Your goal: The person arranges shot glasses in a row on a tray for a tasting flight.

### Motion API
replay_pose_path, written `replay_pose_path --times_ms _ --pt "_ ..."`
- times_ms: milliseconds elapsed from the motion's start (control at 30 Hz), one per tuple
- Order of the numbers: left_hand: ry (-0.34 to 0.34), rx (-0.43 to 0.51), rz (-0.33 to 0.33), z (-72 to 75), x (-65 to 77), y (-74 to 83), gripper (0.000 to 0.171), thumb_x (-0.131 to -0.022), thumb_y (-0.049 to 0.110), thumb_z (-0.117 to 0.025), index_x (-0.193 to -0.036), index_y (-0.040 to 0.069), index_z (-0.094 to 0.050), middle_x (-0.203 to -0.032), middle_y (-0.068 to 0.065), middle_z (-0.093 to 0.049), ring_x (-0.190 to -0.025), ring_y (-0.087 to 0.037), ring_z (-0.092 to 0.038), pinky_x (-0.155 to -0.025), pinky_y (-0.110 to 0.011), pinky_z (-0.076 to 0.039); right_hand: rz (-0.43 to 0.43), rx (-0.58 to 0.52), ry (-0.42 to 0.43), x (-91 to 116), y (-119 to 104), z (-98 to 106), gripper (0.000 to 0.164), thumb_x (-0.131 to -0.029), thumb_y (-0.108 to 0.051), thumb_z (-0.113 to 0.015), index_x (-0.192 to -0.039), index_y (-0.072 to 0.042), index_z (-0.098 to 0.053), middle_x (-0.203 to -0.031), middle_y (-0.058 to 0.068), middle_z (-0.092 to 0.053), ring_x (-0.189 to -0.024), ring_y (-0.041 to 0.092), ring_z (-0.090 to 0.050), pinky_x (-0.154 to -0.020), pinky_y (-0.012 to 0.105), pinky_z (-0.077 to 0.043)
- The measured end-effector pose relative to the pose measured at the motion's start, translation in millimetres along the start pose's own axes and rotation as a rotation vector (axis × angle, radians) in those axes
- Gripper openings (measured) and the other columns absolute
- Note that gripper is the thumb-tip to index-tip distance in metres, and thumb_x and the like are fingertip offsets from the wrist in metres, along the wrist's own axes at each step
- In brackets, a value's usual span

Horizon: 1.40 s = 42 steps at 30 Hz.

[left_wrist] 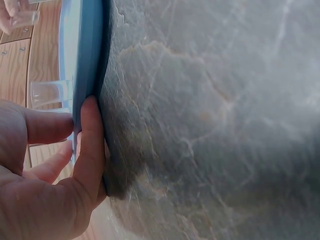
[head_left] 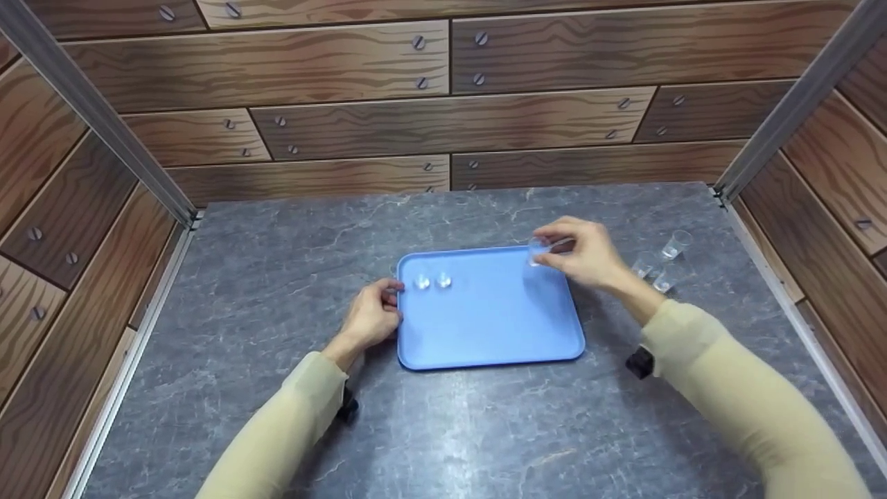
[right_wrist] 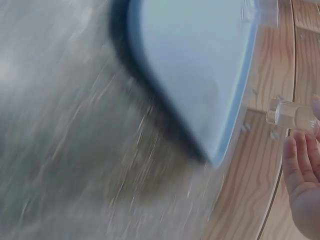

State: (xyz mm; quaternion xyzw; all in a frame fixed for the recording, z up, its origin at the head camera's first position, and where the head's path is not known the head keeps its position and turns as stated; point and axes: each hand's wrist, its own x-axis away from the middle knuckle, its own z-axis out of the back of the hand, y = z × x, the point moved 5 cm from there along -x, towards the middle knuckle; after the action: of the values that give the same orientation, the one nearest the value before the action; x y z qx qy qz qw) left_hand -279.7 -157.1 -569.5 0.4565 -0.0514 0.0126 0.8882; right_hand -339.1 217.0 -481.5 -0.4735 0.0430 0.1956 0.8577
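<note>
A blue tray (head_left: pixel 495 326) lies on the grey table. My left hand (head_left: pixel 372 315) holds the tray at its left edge; in the left wrist view, fingers (left_wrist: pixel 90 145) lie against both sides of the rim. My right hand (head_left: pixel 585 253) pinches a small clear cup (head_left: pixel 539 251) above the tray's far right corner. The right wrist view shows this cup (right_wrist: pixel 295 116) between thumb and fingertips, raised above the tray. Two more clear cups, one left (head_left: pixel 422 281) and one right (head_left: pixel 443 280), stand side by side near the tray's far left corner.
Right of the tray, several clear cups are grouped on the table, among them a far one (head_left: pixel 677 245) and a near one (head_left: pixel 663 281), partly behind the right wrist. Wood-patterned walls (head_left: pixel 450 125) enclose the table (head_left: pixel 291 235) at back and sides, with metal posts in the corners.
</note>
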Motion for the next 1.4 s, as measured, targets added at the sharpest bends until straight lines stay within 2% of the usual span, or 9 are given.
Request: replay_pose_path --times_ms 100,333,433,767,967,1067,1200,1300,1400 --pt "-0.001 0.011 0.004 1.4 3.1 2.8 0.051 -0.081 -0.006 -0.063 -0.129 0.005 -0.076 -0.096 -0.007 -0.068 -0.084 -0.017 -0.066 -0.072 -0.028 -0.056 -0.005 -0.012 -0.03 -5.2 -6.2 -17.7 0.041 -0.084 0.004 -0.093 -0.124 0.006 -0.081 -0.114 0.026 -0.078 -0.108 0.041 -0.078 -0.097 0.037 -0.069" --pt "-0.012 0.039 -0.02 -5.0 -9.7 -15.7 0.053 -0.08 -0.005 -0.064 -0.13 0.007 -0.075 -0.097 -0.006 -0.067 -0.082 -0.016 -0.066 -0.061 -0.03 -0.061 -0.034 -0.012 -0.084 -14.9 -13.7 -57.8 0.043 -0.086 0.002 -0.091 -0.127 0.007 -0.08 -0.116 0.028 -0.077 -0.111 0.043 -0.079 -0.102 0.056 -0.066" --pt "-0.019 0.051 0.007 -3.6 -6.2 -10.8 0.053 -0.081 -0.006 -0.066 -0.131 0.007 -0.075 -0.099 -0.008 -0.068 -0.084 -0.016 -0.067 -0.061 -0.032 -0.063 -0.035 -0.007 -0.097 -17.4 -14.7 -73.9 0.042 -0.087 0.002 -0.09 -0.127 0.008 -0.079 -0.115 0.028 -0.076 -0.111 0.044 -0.079 -0.101 0.055 -0.067" --pt "-0.014 0.047 -0.002 -7.7 -13.3 -22.7 0.054 -0.08 -0.004 -0.065 -0.13 0.013 -0.076 -0.097 -0.003 -0.069 -0.084 -0.012 -0.068 -0.061 -0.029 -0.062 -0.042 0.058 -0.134 -24.1 -21.1 -107.3 0.041 -0.088 -0.005 -0.092 -0.127 0.003 -0.081 -0.118 0.021 -0.079 -0.111 0.038 -0.079 -0.099 0.045 -0.069" --pt "-0.018 0.041 0.03 -0.5 0.8 0.4 0.053 -0.082 -0.007 -0.062 -0.132 0.006 -0.075 -0.099 -0.007 -0.069 -0.086 -0.016 -0.067 -0.063 -0.028 -0.061 -0.072 0.087 -0.121 -24.0 -20.1 -113.5 0.04 -0.089 -0.009 -0.093 -0.126 0.0 -0.082 -0.117 0.02 -0.08 -0.11 0.037 -0.08 -0.1 0.047 -0.068" --pt "-0.016 0.048 0.022 3.4 6.3 9.0 0.054 -0.082 -0.008 -0.062 -0.132 0.005 -0.075 -0.1 -0.01 -0.069 -0.087 -0.018 -0.068 -0.066 -0.027 -0.061 -0.074 0.107 -0.121 -23.5 -21.7 -115.2 0.041 -0.089 -0.012 -0.094 -0.127 -0.001 -0.082 -0.119 0.019 -0.08 -0.111 0.037 -0.081 -0.114 0.052 -0.059" --pt "-0.002 0.021 -0.005 -4.8 -10.4 -16.2 0.055 -0.078 -0.005 -0.064 -0.13 0.009 -0.077 -0.095 -0.003 -0.069 -0.082 -0.013 -0.067 -0.068 -0.024 -0.058 -0.083 0.126 -0.129 -22.9 -23.0 -117.9 0.042 -0.089 -0.015 -0.095 -0.127 -0.003 -0.081 -0.119 0.018 -0.081 -0.109 0.037 -0.081 -0.116 0.055 -0.055" --pt "0.001 -0.012 -0.016 -13.7 -26.0 -38.4 0.057 -0.077 -0.002 -0.066 -0.13 0.014 -0.077 -0.094 0.001 -0.071 -0.081 -0.01 -0.068 -0.071 -0.023 -0.057 -0.082 0.129 -0.121 -22.2 -23.6 -119.0 0.041 -0.089 -0.015 -0.095 -0.126 -0.003 -0.081 -0.117 0.018 -0.081 -0.107 0.036 -0.081 -0.107 0.054 -0.061" --pt "-0.003 -0.021 -0.026 -17.1 -31.5 -46.4 0.057 -0.078 0.0 -0.066 -0.131 0.015 -0.077 -0.095 0.002 -0.073 -0.082 -0.009 -0.07 -0.073 -0.024 -0.058 -0.081 0.137 -0.12 -21.2 -24.3 -119.7 0.041 -0.09 -0.015 -0.095 -0.126 -0.003 -0.081 -0.116 0.017 -0.08 -0.107 0.035 -0.081 -0.105 0.053 -0.062"
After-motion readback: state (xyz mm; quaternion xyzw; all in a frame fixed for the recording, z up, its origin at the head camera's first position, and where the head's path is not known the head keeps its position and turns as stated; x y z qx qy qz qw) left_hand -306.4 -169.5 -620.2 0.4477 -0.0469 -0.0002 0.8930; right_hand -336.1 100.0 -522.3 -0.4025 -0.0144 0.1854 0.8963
